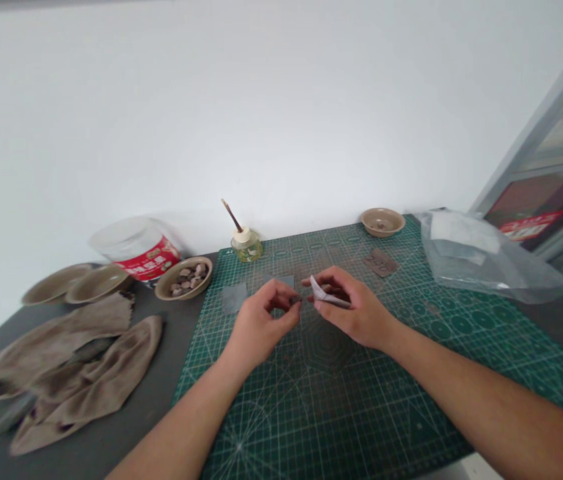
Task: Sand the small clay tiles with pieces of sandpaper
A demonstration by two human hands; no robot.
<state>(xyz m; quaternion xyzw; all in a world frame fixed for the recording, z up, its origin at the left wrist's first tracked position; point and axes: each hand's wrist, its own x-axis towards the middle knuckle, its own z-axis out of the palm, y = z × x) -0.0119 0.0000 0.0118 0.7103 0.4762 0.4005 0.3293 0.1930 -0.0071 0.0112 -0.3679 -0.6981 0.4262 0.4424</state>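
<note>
A folded white paper (328, 293) is pinched between the thumb and fingers of the right hand (361, 310), while the left hand (264, 320) pinches a small dark piece (294, 301) just beside it, both above the green cutting mat (411, 380). On the mat lie two grey squares (234, 298) and one brown scrap (380, 262); four shallow dishes (97, 283) stand along the bench (176, 333), one holding brown lumps (188, 279).

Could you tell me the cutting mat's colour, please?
The cutting mat is dark green with pale grid lines, best in the head view.
</note>
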